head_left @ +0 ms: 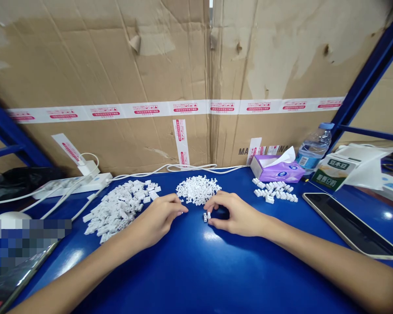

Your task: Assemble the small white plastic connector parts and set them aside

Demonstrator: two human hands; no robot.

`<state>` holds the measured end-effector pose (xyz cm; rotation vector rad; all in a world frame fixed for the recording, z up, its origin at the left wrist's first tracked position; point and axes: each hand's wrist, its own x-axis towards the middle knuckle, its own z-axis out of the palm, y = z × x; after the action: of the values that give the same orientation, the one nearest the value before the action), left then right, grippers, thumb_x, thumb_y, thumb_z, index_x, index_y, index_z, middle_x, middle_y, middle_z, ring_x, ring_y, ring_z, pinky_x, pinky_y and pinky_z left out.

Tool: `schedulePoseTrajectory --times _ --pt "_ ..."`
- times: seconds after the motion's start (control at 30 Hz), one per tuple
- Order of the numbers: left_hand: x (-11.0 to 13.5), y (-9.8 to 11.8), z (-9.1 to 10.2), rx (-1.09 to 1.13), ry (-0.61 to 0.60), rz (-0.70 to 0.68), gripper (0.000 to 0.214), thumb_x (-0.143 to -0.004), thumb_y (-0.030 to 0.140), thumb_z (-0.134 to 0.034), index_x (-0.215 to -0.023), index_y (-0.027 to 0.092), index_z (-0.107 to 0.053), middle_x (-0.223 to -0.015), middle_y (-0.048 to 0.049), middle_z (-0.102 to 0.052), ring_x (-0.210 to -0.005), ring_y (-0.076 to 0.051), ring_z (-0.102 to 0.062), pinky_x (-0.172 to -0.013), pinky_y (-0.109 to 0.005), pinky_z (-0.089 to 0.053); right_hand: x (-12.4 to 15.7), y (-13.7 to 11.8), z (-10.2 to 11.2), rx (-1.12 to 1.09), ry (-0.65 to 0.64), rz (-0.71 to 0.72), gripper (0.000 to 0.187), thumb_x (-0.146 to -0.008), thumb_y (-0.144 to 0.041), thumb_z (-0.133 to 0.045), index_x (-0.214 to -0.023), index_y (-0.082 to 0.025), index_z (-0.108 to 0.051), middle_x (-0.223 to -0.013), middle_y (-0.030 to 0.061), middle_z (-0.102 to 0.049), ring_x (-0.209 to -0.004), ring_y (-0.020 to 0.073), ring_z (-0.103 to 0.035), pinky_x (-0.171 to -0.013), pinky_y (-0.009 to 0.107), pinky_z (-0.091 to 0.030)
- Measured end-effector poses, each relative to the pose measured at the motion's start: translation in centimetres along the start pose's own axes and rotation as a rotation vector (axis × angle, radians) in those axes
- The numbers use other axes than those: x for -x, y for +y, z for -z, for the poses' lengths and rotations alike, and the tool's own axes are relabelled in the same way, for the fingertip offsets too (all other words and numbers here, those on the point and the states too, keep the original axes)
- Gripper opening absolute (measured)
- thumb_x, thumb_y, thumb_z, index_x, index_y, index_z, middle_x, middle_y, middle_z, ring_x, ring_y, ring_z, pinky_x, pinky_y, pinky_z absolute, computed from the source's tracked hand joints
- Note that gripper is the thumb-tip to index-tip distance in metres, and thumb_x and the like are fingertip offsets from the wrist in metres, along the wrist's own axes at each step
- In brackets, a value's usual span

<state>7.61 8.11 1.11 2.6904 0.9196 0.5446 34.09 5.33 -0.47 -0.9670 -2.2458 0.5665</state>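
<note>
The right hand (pixel 236 214) has its fingers (pixel 216 223) pinched on a small white plastic clip (pixel 205 217), standing upright on the blue table (pixel 196 270). The left hand (pixel 157 220) is farther off, fingers curled, holding what I cannot tell. A heap of clips (pixel 198 190) lies straight ahead.

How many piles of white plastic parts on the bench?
3: a large loose pile left, by the power strip; a finer heap in the middle; a smaller group right, by the tissue box.
</note>
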Motion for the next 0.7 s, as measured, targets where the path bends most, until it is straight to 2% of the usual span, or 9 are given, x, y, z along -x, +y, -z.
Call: schedulePoseTrajectory --times 0.13,0.3,0.6,0.7 --pt "0.1 0.2 -0.2 0.052 -0.013 -0.019 0.036 -0.097 0.01 -0.038 -0.099 0.019 -0.073 -0.093 -0.0077 -0.065 -0.081 -0.018 -0.063 -0.072 -0.031 -0.05 0.0 0.0 0.0 0.003 0.002 -0.001 0.025 -0.08 -0.016 -0.075 -0.104 -0.02 -0.069 -0.099 0.0037 -0.073 -0.089 0.0176 -0.066 -0.085 0.034 -0.052" --pt "0.1 0.8 -0.7 0.104 0.037 0.003 0.027 -0.099 0.016 -0.048 -0.098 0.021 -0.074 -0.096 -0.0064 -0.07 -0.084 -0.018 -0.065 -0.077 -0.031 -0.051 0.0 0.2 -0.1 0.006 0.007 0.012 0.025 -0.08 -0.015 -0.074 -0.104 -0.021 -0.069 -0.098 0.0031 -0.073 -0.088 0.0176 -0.066 -0.084 0.034 -0.051" --pt "-0.3 3.1 -1.9 0.309 0.078 0.178 0.018 -0.092 0.018 -0.062 -0.09 0.026 -0.078 -0.088 0.001 -0.077 -0.074 -0.016 -0.066 -0.071 -0.029 -0.05 0.1 -0.5 -1.1 0.024 0.062 0.015 0.026 -0.077 -0.01 -0.072 -0.101 -0.021 -0.067 -0.095 0.0013 -0.072 -0.09 0.0181 -0.064 -0.084 0.033 -0.048" --pt "-0.4 3.3 -2.1 0.377 0.084 0.216 0.015 -0.092 0.022 -0.063 -0.094 0.025 -0.078 -0.087 0.0003 -0.077 -0.075 -0.018 -0.067 -0.071 -0.03 -0.052 0.1 -0.6 -1.3 0.003 0.065 0.011 0.026 -0.078 -0.01 -0.074 -0.1 -0.022 -0.066 -0.095 0.0007 -0.073 -0.091 0.0182 -0.065 -0.085 0.033 -0.047"
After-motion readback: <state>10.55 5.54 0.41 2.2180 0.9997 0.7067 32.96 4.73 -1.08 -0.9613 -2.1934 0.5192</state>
